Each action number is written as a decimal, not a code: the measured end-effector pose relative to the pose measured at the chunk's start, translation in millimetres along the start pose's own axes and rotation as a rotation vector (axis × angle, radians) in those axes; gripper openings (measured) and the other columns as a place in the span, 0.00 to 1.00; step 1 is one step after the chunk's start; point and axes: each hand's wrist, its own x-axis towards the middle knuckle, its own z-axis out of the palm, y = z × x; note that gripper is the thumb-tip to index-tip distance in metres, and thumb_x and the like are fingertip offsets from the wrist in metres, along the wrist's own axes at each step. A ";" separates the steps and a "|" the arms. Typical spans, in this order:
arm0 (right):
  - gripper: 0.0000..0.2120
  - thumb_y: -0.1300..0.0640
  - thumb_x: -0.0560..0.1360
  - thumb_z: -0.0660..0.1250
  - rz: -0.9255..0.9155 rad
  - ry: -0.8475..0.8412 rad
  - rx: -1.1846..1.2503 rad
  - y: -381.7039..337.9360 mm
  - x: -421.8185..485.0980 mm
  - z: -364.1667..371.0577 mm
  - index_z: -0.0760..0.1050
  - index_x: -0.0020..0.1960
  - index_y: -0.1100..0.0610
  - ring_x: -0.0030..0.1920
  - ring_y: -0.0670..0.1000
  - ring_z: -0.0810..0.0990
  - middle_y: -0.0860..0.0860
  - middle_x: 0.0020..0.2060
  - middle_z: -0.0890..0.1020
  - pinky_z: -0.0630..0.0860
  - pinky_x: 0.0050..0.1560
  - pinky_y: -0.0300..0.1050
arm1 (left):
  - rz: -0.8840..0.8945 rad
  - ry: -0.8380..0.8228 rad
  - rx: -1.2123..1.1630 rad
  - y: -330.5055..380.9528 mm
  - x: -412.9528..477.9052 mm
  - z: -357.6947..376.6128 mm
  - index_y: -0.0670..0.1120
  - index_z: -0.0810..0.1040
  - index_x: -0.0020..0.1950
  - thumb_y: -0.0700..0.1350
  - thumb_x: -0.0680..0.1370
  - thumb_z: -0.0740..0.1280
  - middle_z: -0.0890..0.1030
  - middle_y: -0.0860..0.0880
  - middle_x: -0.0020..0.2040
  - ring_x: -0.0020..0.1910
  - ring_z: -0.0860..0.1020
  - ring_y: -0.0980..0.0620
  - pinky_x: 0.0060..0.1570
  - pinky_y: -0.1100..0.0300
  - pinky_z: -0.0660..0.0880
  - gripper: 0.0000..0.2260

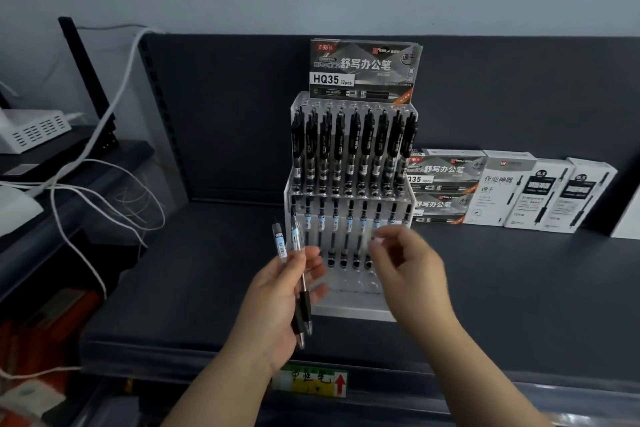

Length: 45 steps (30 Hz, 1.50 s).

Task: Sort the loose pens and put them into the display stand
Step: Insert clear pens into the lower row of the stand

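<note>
A clear acrylic display stand (349, 308) stands on the dark shelf, its upper tier full of black pens (351, 149) and its lower tier holding a row of clear-barrelled pens (349, 222). My left hand (280, 298) grips two loose pens (298, 274), clear barrels up and black grips down, just left of the stand's front. My right hand (408, 263) hovers in front of the lower tier, blurred, fingers loosely bent with nothing visible in them.
A pen box marked HQ35 (363, 69) sits on top of the stand. More pen boxes (512, 187) line the shelf back at the right. White cables (104, 191) and a white device (34, 130) lie at the left. A price label (311, 383) marks the shelf edge.
</note>
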 end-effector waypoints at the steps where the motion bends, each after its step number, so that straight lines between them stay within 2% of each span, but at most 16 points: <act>1: 0.05 0.56 0.75 0.67 -0.009 -0.125 0.018 -10.8 -3.7 6.6 0.75 0.46 0.46 0.36 0.37 0.76 0.43 0.35 0.79 0.72 0.35 0.28 | -0.001 -0.008 -0.006 2.0 1.2 -1.9 0.41 0.81 0.51 0.43 0.79 0.62 0.83 0.44 0.49 0.51 0.82 0.48 0.47 0.54 0.78 0.10; 3: 0.04 0.57 0.74 0.68 -0.006 -0.361 0.059 -25.8 -10.0 21.9 0.77 0.46 0.48 0.37 0.37 0.79 0.44 0.36 0.81 0.75 0.38 0.31 | -0.013 -0.044 -0.016 4.9 2.3 -6.0 0.42 0.82 0.52 0.43 0.79 0.62 0.84 0.44 0.51 0.52 0.82 0.48 0.48 0.55 0.77 0.10; 6: 0.04 0.57 0.72 0.70 0.004 -0.455 0.076 -36.4 -12.8 42.2 0.79 0.46 0.49 0.38 0.42 0.81 0.46 0.37 0.82 0.79 0.41 0.36 | -0.018 -0.087 -0.015 8.3 4.8 -15.0 0.44 0.82 0.52 0.43 0.78 0.62 0.84 0.44 0.49 0.51 0.82 0.48 0.49 0.56 0.76 0.10; 10: 0.06 0.58 0.73 0.70 0.041 -0.413 0.112 -45.2 -9.8 60.2 0.79 0.42 0.47 0.37 0.41 0.81 0.46 0.35 0.84 0.79 0.39 0.35 | -0.025 -0.113 -0.016 18.0 11.2 -30.2 0.46 0.82 0.54 0.44 0.77 0.63 0.85 0.47 0.49 0.52 0.82 0.51 0.51 0.57 0.75 0.10; 13: 0.04 0.57 0.72 0.71 0.124 -0.244 0.137 -49.9 -1.1 67.5 0.79 0.41 0.48 0.32 0.38 0.79 0.46 0.33 0.83 0.75 0.35 0.32 | 0.016 -0.069 0.011 26.6 21.6 -44.9 0.47 0.81 0.55 0.45 0.78 0.62 0.84 0.48 0.48 0.49 0.82 0.52 0.50 0.58 0.76 0.10; 15: 0.02 0.57 0.73 0.70 0.154 -0.116 0.138 -51.2 6.6 70.9 0.80 0.43 0.51 0.31 0.37 0.77 0.45 0.32 0.82 0.72 0.32 0.29 | 0.034 -0.007 0.053 32.3 28.5 -54.7 0.47 0.81 0.54 0.45 0.79 0.62 0.80 0.49 0.40 0.39 0.78 0.53 0.41 0.61 0.74 0.10; 17: 0.02 0.57 0.73 0.70 0.167 -0.054 0.125 -51.7 12.0 76.1 0.80 0.45 0.53 0.29 0.36 0.76 0.45 0.34 0.82 0.70 0.29 0.28 | 0.031 0.034 0.074 35.3 33.5 -63.7 0.45 0.79 0.53 0.45 0.80 0.61 0.73 0.50 0.33 0.30 0.70 0.56 0.31 0.63 0.68 0.09; 21: 0.06 0.57 0.74 0.69 0.156 -0.030 -0.007 -46.0 13.0 91.8 0.81 0.51 0.55 0.31 0.34 0.77 0.42 0.34 0.81 0.71 0.30 0.26 | -0.018 0.063 0.066 39.3 38.5 -73.5 0.45 0.73 0.49 0.51 0.80 0.59 0.69 0.51 0.29 0.24 0.63 0.57 0.25 0.63 0.60 0.10; 23: 0.07 0.56 0.75 0.68 0.170 -0.047 -0.085 -40.1 11.7 98.9 0.81 0.52 0.54 0.31 0.32 0.76 0.40 0.34 0.79 0.70 0.30 0.25 | -0.065 0.069 0.020 41.2 40.5 -78.1 0.46 0.70 0.46 0.53 0.81 0.57 0.70 0.51 0.28 0.24 0.63 0.56 0.25 0.62 0.59 0.12; 26: 0.07 0.56 0.76 0.67 0.146 -0.081 -0.219 -34.8 9.5 107.2 0.81 0.52 0.55 0.28 0.36 0.75 0.40 0.31 0.77 0.68 0.29 0.25 | -0.097 0.051 -0.023 43.7 41.6 -84.7 0.46 0.69 0.44 0.49 0.81 0.56 0.72 0.50 0.29 0.25 0.64 0.55 0.27 0.61 0.60 0.10; 29: 0.06 0.57 0.76 0.66 0.114 -0.087 -0.277 -35.4 9.9 110.6 0.81 0.50 0.56 0.33 0.36 0.75 0.41 0.32 0.77 0.71 0.33 0.24 | -0.075 0.026 -0.015 42.8 41.4 -90.6 0.46 0.71 0.44 0.45 0.81 0.57 0.73 0.48 0.31 0.27 0.66 0.55 0.29 0.60 0.62 0.08; 35: 0.05 0.57 0.76 0.66 0.141 -0.104 -0.327 -32.8 8.3 108.5 0.81 0.48 0.57 0.28 0.39 0.72 0.42 0.29 0.76 0.67 0.27 0.26 | 0.000 -0.008 0.054 44.1 44.2 -102.1 0.45 0.76 0.44 0.42 0.80 0.61 0.74 0.49 0.35 0.33 0.71 0.54 0.35 0.59 0.70 0.06; 42: 0.06 0.56 0.76 0.66 0.093 -0.119 -0.427 -33.3 7.7 108.9 0.81 0.48 0.57 0.32 0.39 0.72 0.46 0.35 0.78 0.65 0.29 0.25 | 0.043 -0.033 0.089 40.8 50.2 -101.1 0.44 0.79 0.49 0.44 0.77 0.66 0.76 0.50 0.38 0.41 0.73 0.51 0.49 0.54 0.72 0.06; 45: 0.05 0.55 0.75 0.67 0.091 -0.098 -0.388 -33.5 3.0 106.0 0.79 0.49 0.55 0.35 0.40 0.73 0.46 0.36 0.77 0.66 0.32 0.26 | 0.048 -0.036 0.082 37.4 52.6 -98.5 0.44 0.80 0.49 0.45 0.75 0.68 0.76 0.50 0.37 0.40 0.73 0.50 0.48 0.55 0.73 0.06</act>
